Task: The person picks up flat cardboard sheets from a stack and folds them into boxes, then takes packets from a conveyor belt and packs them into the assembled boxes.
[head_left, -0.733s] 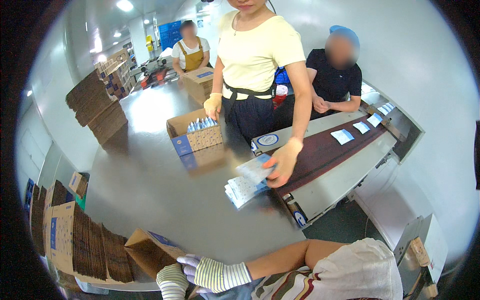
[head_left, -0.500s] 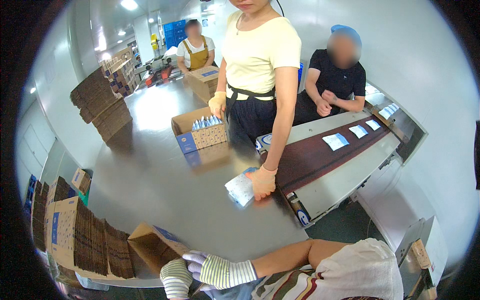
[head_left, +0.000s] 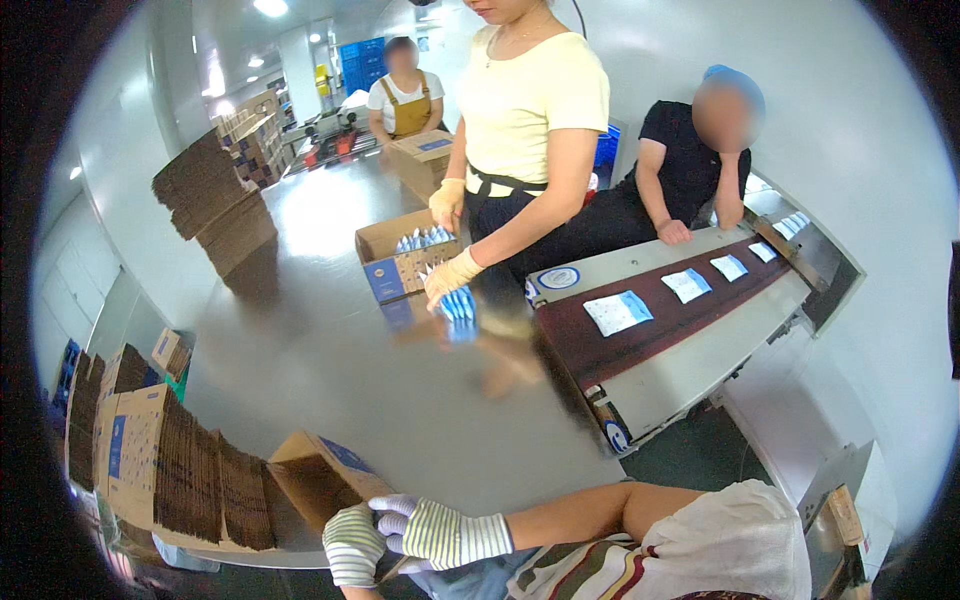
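An open cardboard box (head_left: pixel 310 478) with a blue patch on its side stands tilted at the near edge of the steel table. My left hand (head_left: pixel 354 545), in a striped glove, is closed on the box's near edge. Right beside it, my right hand (head_left: pixel 442 532) in a matching glove has its fingers bent over the same edge. The fingertips of both hands are partly hidden. To the left, a long row of flattened cardboard boxes (head_left: pixel 190 475) stands on edge, close to the box I hold.
Across the steel table (head_left: pixel 300 370), a gloved co-worker holds blue-and-white packets (head_left: pixel 458 303) beside a part-filled box (head_left: pixel 400 275). A conveyor belt (head_left: pixel 640 345) carries several packets at the right. Stacked flat cardboard (head_left: pixel 215 205) stands at the far left. Two more people sit farther back.
The standing co-worker's hand has carried packets from the table's right side to the box. Packets on the belt have come nearer. The seated person has raised a hand. My hands have barely moved.
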`<move>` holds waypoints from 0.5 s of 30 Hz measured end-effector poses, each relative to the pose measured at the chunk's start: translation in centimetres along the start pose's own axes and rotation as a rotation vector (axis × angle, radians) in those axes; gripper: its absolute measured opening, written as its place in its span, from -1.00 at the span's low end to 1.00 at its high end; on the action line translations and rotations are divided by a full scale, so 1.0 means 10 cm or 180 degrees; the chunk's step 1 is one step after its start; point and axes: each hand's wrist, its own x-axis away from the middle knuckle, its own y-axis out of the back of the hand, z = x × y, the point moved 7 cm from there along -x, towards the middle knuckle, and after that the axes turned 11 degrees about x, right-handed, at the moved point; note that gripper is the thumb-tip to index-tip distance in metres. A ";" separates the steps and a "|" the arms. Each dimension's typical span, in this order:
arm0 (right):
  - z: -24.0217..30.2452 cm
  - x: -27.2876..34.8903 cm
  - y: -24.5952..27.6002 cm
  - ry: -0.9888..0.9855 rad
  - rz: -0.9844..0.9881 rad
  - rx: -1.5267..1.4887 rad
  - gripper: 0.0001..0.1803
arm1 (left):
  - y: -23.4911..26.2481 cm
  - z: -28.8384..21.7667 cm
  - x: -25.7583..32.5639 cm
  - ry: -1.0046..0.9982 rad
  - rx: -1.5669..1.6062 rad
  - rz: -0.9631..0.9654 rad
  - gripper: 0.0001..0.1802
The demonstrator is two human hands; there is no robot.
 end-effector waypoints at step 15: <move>-0.03 -0.01 0.09 0.0022 0.0148 0.0040 -0.46 | 0.05 -0.07 -0.02 0.0053 0.0157 -0.0156 -0.79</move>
